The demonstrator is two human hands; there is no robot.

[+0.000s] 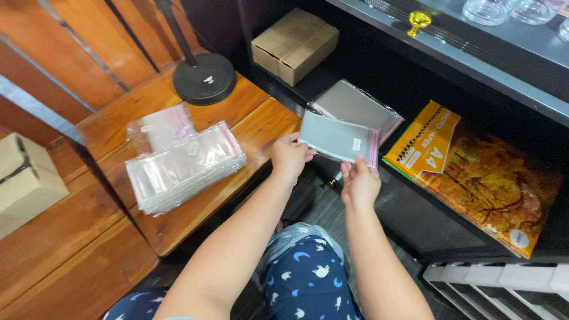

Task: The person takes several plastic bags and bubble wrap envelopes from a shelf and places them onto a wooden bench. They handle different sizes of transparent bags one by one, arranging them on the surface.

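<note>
My left hand point(289, 156) grips the left edge of a small clear plastic sleeve bag point(338, 138) with a pink adhesive strip on its right end. My right hand point(358, 181) holds the same bag from below, at its lower right corner. The bag hovers just in front of a dark shelf, over a larger pile of clear bags point(355, 106) lying on that shelf. On the wooden table at the left lies a thick stack of similar clear bags point(184, 166), with a smaller loose packet point(161, 125) behind it.
A pack of photo paper in orange and yellow point(474, 172) lies on the dark shelf at right. Cardboard boxes sit at the back point(294, 42) and far left point(24, 178). A black round lamp base point(204, 78) stands on the table. Glass jars point(510, 10) and a small yellow object point(418, 21) are on the upper shelf.
</note>
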